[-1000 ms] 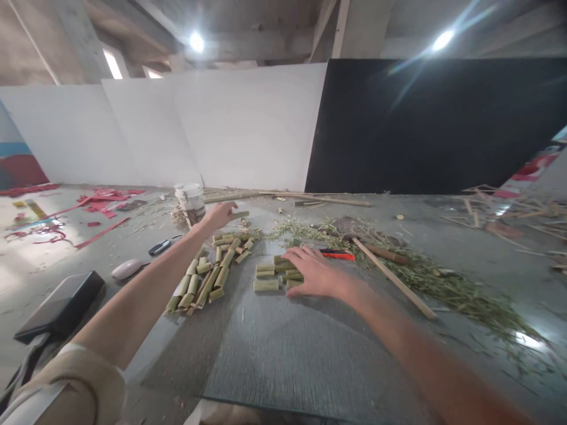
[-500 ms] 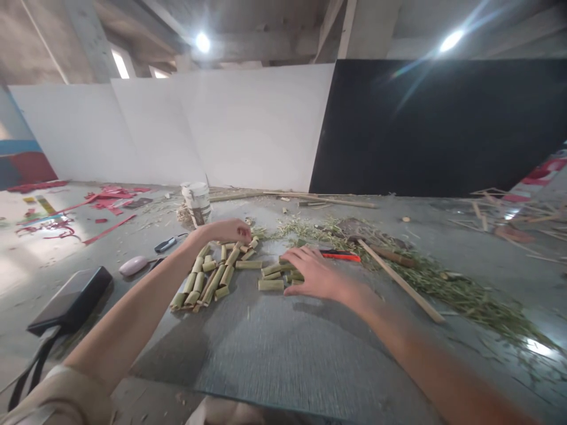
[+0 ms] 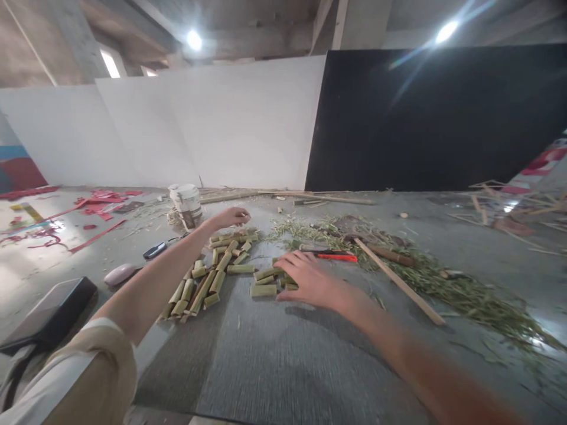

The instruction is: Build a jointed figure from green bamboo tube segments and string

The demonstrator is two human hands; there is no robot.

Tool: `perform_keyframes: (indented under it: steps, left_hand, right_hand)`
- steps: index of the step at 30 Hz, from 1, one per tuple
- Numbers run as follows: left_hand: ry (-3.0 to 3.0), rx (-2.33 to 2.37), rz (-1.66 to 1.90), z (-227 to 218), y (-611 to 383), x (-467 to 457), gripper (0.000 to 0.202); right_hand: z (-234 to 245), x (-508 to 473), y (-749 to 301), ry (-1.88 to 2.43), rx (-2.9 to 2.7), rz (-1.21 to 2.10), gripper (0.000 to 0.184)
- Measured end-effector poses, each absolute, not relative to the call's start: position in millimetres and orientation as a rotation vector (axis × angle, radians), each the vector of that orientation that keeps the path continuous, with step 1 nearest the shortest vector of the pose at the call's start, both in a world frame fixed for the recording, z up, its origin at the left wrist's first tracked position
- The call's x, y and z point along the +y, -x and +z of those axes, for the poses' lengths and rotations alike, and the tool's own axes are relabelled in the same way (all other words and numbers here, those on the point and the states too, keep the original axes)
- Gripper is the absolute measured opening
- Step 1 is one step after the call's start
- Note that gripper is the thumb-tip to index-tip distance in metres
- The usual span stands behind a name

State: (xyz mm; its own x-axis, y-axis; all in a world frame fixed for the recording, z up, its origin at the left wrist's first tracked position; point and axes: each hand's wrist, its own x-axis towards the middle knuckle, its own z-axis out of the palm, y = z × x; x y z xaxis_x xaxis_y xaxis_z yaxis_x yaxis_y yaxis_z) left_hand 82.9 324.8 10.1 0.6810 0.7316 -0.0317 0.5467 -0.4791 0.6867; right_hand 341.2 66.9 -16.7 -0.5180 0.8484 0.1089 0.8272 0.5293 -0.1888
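My left hand [image 3: 234, 217] is raised just beyond the far end of a pile of short, split green bamboo pieces [image 3: 216, 282]. Its fingers are curled together; anything between their tips is too small to name. Over a smaller group of bamboo pieces [image 3: 263, 290], my right hand [image 3: 308, 278] rests with fingers stretched and the thumb apart, touching the pieces and partly hiding them. One piece [image 3: 240, 269] lies crosswise between the two groups. Just past my right hand lies a red and black utility knife [image 3: 337, 257].
A dark board [image 3: 266, 366] lies under the bamboo. At left are a black box [image 3: 48, 313], a pink oval object [image 3: 119, 274] and a white bucket [image 3: 186, 203]. Leaf litter [image 3: 469, 304] and a wooden-handled tool [image 3: 398, 282] stretch along the right.
My left hand has lifted off the far end of the bamboo pile and moved slightly away from it. My right hand stays over the same pieces. The view has shifted a little.
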Motion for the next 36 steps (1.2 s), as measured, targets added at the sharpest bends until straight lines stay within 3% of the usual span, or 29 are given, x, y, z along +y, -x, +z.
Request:
perform_keyframes:
  steps: [6,13,18,23,29,33,36]
  left_hand:
    - [-1.888,0.516,0.385,38,-74,261,0.062]
    - [-1.69,0.318,0.397,53,-80,209,0.051]
    - [-1.614,0.311,0.406,45,-96,189,0.042]
    - [-1.532,0.312,0.489,29,-112,162,0.028]
    - [-1.694,0.405,0.542,32,-110,137,0.027]
    - [-1.983,0.615,0.687,33,-104,133,0.027]
    - [-2.083,0.706,0.763,23,-101,139,0.021]
  right_hand:
    - [-14,66,-339,1.436,-2.569,0.152,0.069]
    - [-15,65,-339,1.393,-2.525,0.094,0.051]
    - [-12,64,-331,1.26,-2.078,0.28,0.038]
    - [-6,60,-318,1.142,-1.556,0.662,0.041]
    - [-6,57,-319,1.086,-1.703,0.557,0.026]
    - [-6,59,-322,1.098,-1.673,0.507,0.028]
    - [-6,62,-324,1.036,-1.526,0.834,0.031]
